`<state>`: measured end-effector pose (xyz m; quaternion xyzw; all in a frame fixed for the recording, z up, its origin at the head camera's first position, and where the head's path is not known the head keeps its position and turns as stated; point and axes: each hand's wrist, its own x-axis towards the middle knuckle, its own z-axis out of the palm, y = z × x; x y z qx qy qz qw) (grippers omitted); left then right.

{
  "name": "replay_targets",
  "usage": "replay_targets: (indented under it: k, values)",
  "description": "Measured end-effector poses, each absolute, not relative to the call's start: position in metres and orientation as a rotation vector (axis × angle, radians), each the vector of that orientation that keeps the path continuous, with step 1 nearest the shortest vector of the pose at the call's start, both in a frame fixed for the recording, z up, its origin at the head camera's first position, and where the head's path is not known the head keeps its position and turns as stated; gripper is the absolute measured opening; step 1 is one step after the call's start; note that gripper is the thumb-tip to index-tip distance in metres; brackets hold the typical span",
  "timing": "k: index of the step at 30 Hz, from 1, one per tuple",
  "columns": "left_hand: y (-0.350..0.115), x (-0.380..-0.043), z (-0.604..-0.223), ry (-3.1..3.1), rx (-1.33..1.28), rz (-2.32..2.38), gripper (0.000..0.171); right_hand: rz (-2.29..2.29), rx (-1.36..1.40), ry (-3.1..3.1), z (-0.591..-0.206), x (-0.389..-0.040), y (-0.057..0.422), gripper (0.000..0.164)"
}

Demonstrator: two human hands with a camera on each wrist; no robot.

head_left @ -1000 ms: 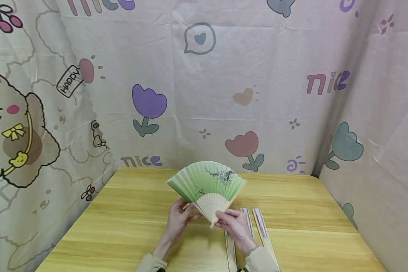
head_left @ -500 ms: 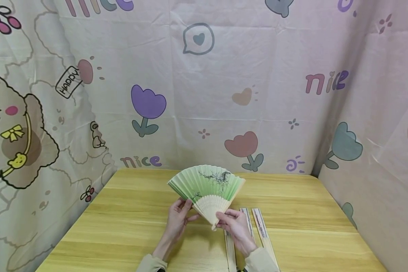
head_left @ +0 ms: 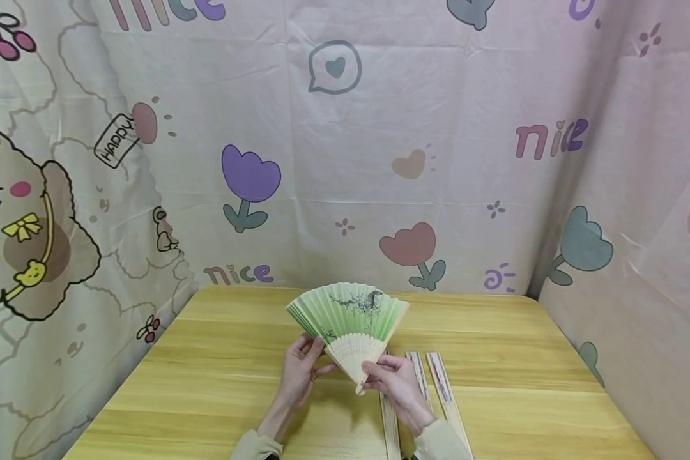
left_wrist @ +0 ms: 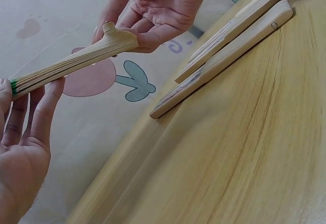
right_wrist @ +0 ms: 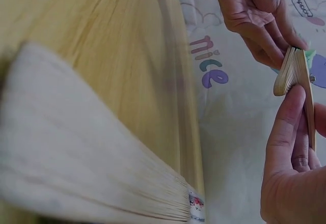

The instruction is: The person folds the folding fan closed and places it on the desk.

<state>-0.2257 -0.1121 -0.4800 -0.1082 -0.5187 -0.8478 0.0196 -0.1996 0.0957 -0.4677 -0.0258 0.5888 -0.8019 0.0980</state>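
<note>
A green folding fan (head_left: pixel 351 313) with a dark branch print and pale ribs is spread part way above the table. My left hand (head_left: pixel 299 370) pinches its left side, where several ribs are bunched together. With thumb and fingers, my right hand (head_left: pixel 399 386) grips the ribs on the right, just above the pivot. The left wrist view shows the stacked ribs (left_wrist: pixel 76 63) edge-on between both hands. In the right wrist view, my right fingers (right_wrist: pixel 290 107) press against the ribs, and the left hand (right_wrist: pixel 260 20) holds the far side.
Three folded fans lie on the wooden table (head_left: pixel 207 383): one (head_left: pixel 390 425) partly under my right hand, another (head_left: pixel 418 370) beside it, a third (head_left: pixel 445 383) further right. A printed cloth (head_left: pixel 345 160) hangs behind and along both sides.
The fan's spread has narrowed slightly, its left ribs bunching more and its right edge moving left. The fan has sunk a little. Both hands stay nearly in place.
</note>
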Motion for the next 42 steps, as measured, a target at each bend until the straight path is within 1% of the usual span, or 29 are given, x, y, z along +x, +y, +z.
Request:
replay_targets:
  k: [5, 7, 12, 14, 17, 19, 21, 25, 27, 30, 33, 42]
  values:
    - [-0.1121, -0.2269, -0.4812, -1.619, -0.339, -2.627, 0.016, -2.394, -0.072, 1.729, -0.4687, -0.2003, 0.0971, 0.006]
    - [-0.1122, -0.2271, -0.4815, -1.627, -0.334, -2.621, 0.014, -2.389, -0.081, 1.729, -0.4688, -0.2, 0.0975, 0.009]
    - [-0.1115, -0.2273, -0.4811, -1.65, -0.297, -2.6, 0.014, -2.367, -0.097, 1.747, -0.4691, -0.1992, 0.0976, 0.025]
    - [-0.1113, -0.2274, -0.481, -1.662, -0.279, -2.596, 0.019, -2.363, -0.092, 1.764, -0.4695, -0.199, 0.0973, 0.03]
    - [-0.1111, -0.2274, -0.4806, -1.68, -0.268, -2.593, 0.032, -2.363, -0.072, 1.787, -0.47, -0.199, 0.0967, 0.033]
    - [-0.111, -0.2273, -0.4804, -1.688, -0.267, -2.594, 0.039, -2.367, -0.054, 1.795, -0.4703, -0.1993, 0.0963, 0.031]
    - [-0.1109, -0.2271, -0.4802, -1.694, -0.272, -2.591, 0.043, -2.374, -0.037, 1.797, -0.4705, -0.1996, 0.096, 0.026]
    - [-0.1104, -0.2272, -0.4804, -1.693, -0.285, -2.578, 0.04, -2.386, -0.029, 1.794, -0.4709, -0.1998, 0.0961, 0.016]
    - [-0.1102, -0.2274, -0.4806, -1.689, -0.294, -2.571, 0.035, -2.386, -0.04, 1.789, -0.4716, -0.1997, 0.0964, 0.019]
    - [-0.1103, -0.2277, -0.481, -1.683, -0.31, -2.565, 0.029, -2.378, -0.068, 1.775, -0.4727, -0.1995, 0.0967, 0.031]
    - [-0.1109, -0.2275, -0.4815, -1.689, -0.318, -2.556, 0.028, -2.365, -0.094, 1.768, -0.4738, -0.1995, 0.0966, 0.038]
    - [-0.1102, -0.2272, -0.4809, -1.705, -0.224, -2.563, 0.03, -2.338, -0.115, 1.798, -0.4738, -0.1992, 0.0963, 0.041]
